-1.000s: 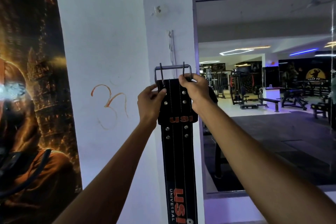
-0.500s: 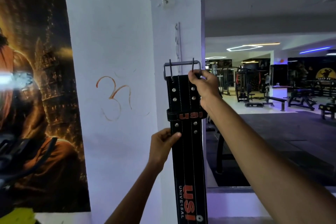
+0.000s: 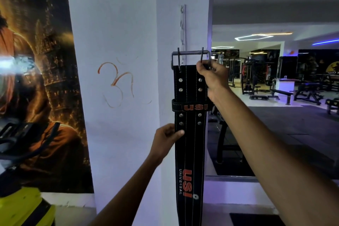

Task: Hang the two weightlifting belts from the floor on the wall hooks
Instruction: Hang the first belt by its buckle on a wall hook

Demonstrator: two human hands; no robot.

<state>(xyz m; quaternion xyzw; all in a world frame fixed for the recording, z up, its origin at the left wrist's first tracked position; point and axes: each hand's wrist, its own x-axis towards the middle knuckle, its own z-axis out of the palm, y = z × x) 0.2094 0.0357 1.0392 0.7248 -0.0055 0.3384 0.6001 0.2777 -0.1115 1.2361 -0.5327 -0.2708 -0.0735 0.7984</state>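
A black weightlifting belt (image 3: pixel 189 145) with orange USI lettering hangs straight down against the white pillar (image 3: pixel 119 24). Its grey metal buckle (image 3: pixel 190 53) is at the top, level with the lower end of a vertical strip of wall hooks (image 3: pixel 183 29). My right hand (image 3: pixel 212 77) pinches the belt's upper right corner just under the buckle. Lower down, my left hand (image 3: pixel 166 138) grips the belt's left edge below the rivets. Whether the buckle rests on a hook I cannot tell. No second belt is in view.
A dark poster (image 3: pixel 36 79) covers the wall to the left, with an orange symbol (image 3: pixel 117 82) drawn on the pillar beside it. To the right is a large mirror or opening (image 3: pixel 275 97) showing gym benches and machines. A yellow object (image 3: pixel 22 207) lies at the bottom left.
My left hand has let go of the belt's top and slid down to its left edge below the rivets. The buckle has risen toward the hook strip, still held by my right hand.
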